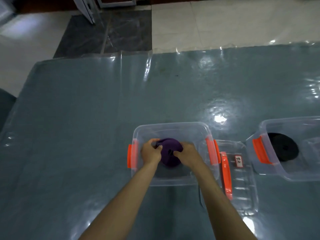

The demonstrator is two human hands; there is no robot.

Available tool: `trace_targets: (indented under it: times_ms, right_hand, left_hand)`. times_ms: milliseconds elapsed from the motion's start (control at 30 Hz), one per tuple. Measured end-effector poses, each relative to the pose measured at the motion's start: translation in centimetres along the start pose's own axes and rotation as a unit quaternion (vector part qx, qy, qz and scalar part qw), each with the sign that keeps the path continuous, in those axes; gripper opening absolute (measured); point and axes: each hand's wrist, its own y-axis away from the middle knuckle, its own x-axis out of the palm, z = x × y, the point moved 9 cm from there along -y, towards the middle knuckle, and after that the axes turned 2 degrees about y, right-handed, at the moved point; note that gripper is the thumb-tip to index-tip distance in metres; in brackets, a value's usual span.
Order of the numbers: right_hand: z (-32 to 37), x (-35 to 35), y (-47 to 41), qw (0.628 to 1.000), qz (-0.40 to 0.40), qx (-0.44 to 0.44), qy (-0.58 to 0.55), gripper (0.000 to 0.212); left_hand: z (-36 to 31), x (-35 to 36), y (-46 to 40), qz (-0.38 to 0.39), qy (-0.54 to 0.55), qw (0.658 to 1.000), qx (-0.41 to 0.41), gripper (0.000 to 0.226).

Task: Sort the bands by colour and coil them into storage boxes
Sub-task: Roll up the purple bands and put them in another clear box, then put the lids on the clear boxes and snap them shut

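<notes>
A coiled purple band (pixel 168 149) sits inside a clear storage box (pixel 173 126) with orange latches at the table's near middle. My left hand (pixel 150 152) grips the coil's left edge, its fingers curled round the band. My right hand (pixel 187 155) holds the coil's right side, pinching near its centre. A coiled black band (pixel 284 148) lies in a second clear box (pixel 270 122) at the right edge.
A clear lid (pixel 242 196) with an orange handle and a small label lies flat between the two boxes. The table (pixel 86 118) is covered with shiny transparent plastic over grey-blue. Tiled floor shows beyond its far edge.
</notes>
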Motion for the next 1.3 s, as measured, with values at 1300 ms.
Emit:
trace_targets:
  times_ms: [1300]
  right_hand:
    - [-18.2,-6.6,19.2,0.960,-0.250,0.104,0.076,0.023]
  left_hand:
    - [2.9,-9.0,13.9,-0.018,-0.273,0.933,0.233,0.090]
